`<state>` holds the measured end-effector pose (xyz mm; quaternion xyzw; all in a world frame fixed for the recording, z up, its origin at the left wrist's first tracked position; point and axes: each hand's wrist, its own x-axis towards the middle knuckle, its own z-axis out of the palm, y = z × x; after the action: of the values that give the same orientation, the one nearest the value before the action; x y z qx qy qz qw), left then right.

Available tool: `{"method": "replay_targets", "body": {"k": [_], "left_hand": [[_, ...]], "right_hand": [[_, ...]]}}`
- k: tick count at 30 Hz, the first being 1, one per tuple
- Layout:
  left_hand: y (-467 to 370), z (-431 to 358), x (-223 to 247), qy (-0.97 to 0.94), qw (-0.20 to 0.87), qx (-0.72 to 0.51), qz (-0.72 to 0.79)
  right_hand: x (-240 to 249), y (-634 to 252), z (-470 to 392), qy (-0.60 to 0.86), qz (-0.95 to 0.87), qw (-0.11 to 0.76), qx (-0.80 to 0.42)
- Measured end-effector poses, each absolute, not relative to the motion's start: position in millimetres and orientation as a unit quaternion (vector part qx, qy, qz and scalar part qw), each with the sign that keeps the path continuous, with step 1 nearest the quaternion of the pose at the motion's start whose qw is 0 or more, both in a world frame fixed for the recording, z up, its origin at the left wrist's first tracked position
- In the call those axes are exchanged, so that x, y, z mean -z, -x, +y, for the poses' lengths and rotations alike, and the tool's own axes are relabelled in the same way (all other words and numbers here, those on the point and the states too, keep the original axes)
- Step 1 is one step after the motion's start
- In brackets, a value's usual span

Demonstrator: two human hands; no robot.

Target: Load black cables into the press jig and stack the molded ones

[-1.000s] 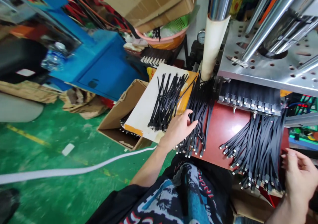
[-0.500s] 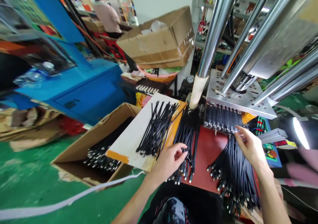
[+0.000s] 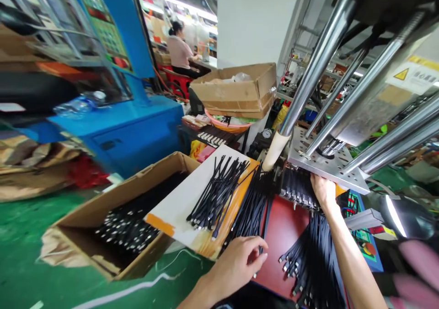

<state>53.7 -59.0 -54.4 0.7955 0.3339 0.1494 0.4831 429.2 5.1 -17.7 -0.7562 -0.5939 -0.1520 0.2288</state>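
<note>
My left hand (image 3: 238, 263) hovers over the front of the red work surface (image 3: 290, 224), beside a bundle of black cables (image 3: 248, 213). Its fingers curl loosely, thumb and forefinger apart, and I see nothing held. My right hand (image 3: 323, 191) reaches under the drilled metal plate (image 3: 318, 162) of the press, at the right end of a fixture (image 3: 298, 194) with a row of black cables. Its fingertips are hidden beneath the plate. Below that forearm, a thick fan of black cables (image 3: 312, 258) with metal-tipped plugs hangs toward the front edge.
On the left, a white board (image 3: 185, 199) bears more loose cables, next to a cardboard box (image 3: 103, 199) of cables. Steel columns (image 3: 318, 66) rise above the plate. A lamp (image 3: 406, 215) stands at right. A person (image 3: 180, 50) sits in the background.
My right hand has moved forward, from the fixture's front edge to under the plate. My left hand stays low with curled fingers. The camera view has tilted up.
</note>
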Motion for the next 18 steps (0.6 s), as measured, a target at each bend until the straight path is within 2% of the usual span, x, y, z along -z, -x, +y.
{"method": "replay_targets", "body": {"k": [3,6,9,11,13,15,18], "left_hand": [[-53,-55,45,-0.791,0.493,-0.206,0.298],[-62,-36,26,-0.788,0.458,-0.323,0.255],[-82,-11,6,-0.777,0.432,-0.385,0.247],[-99,-5,4,-0.789,0.497,-0.309,0.187],[-115,-14,12,-0.767,0.618,-0.164,0.054],[-128,-38,29,-0.668,0.74,-0.033,-0.07],[-140,-85,52,-0.491,0.862,0.045,-0.116]], "right_hand": [[9,-407,-52,0.759,-0.576,0.228,0.199],[-23,-386,-116,0.753,-0.538,0.281,0.255],[-68,-365,-166,0.741,-0.546,0.336,0.199],[-90,-351,-186,0.745,-0.566,0.336,0.109],[-100,-338,-199,0.751,-0.578,0.318,0.033],[-98,-326,-207,0.757,-0.582,0.297,-0.016],[-83,-316,-218,0.771,-0.569,0.283,-0.039]]}}
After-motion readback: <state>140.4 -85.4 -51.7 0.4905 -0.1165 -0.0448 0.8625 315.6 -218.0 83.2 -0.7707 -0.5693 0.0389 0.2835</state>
